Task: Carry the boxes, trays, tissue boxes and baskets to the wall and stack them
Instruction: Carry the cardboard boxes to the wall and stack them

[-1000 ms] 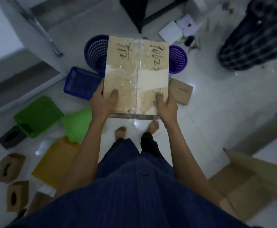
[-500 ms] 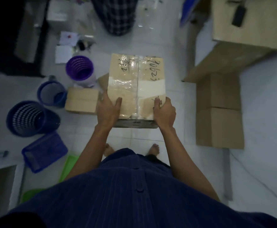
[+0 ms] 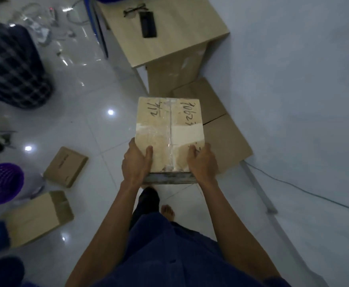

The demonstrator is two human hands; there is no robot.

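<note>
Tiled floor [image 3: 82,125], wall [image 3: 293,79] right: my left hand [image 3: 136,162], right hand [image 3: 202,160] clasp taped box [image 3: 169,125]; I'd seat it squarely on cartons [image 3: 227,141].

I am looking at an indoor room, most likely in a home or a small office; I cannot decide which. The floor [image 3: 99,129] is of glossy white tiles that show bright spots of light, and the wall [image 3: 293,79] is plain and pale. A light wooden desk [image 3: 179,42] stands beside it, with a pair of glasses [image 3: 134,12] and a dark flat case [image 3: 148,24] on top. Cardboard boxes [image 3: 65,166] and a purple basket [image 3: 1,183] lie loose on the tiles, and a thin cable [image 3: 304,191] runs low along the wall.
</note>
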